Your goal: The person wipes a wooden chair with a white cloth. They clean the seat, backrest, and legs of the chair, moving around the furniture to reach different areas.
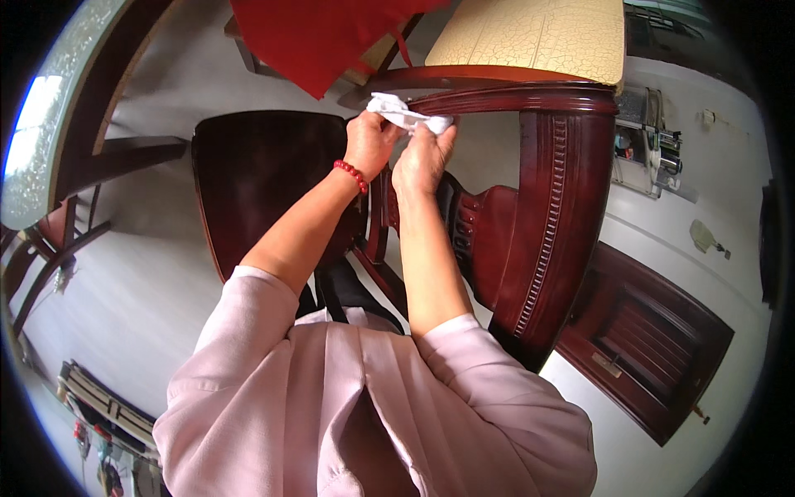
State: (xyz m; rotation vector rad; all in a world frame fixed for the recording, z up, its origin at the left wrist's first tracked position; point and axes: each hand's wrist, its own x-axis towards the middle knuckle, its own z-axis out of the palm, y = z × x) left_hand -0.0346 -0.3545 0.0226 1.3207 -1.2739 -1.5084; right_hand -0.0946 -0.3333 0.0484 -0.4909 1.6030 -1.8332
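A crumpled white cloth (397,113) is gripped in both of my hands. My left hand (369,143), with a red bead bracelet (351,176) at the wrist, pinches its left part. At its right end, the fingers of my right hand (424,158) are closed on it. Both hands are above a dark red, glossy wooden chair, close to the left end of its side rail (509,99). The chair's broad top rail (556,230) carries a ribbed strip, and the carved back panel (490,236) lies inside it. Its dark seat (273,180) is left of my hands.
A red cloth (323,43) drapes over something wooden ahead. Beside it lies a cream crackle-patterned panel (528,34). A glass-topped table edge (37,155) is at the left, near another wooden chair (59,233). A dark wooden door (652,335) shows at the right.
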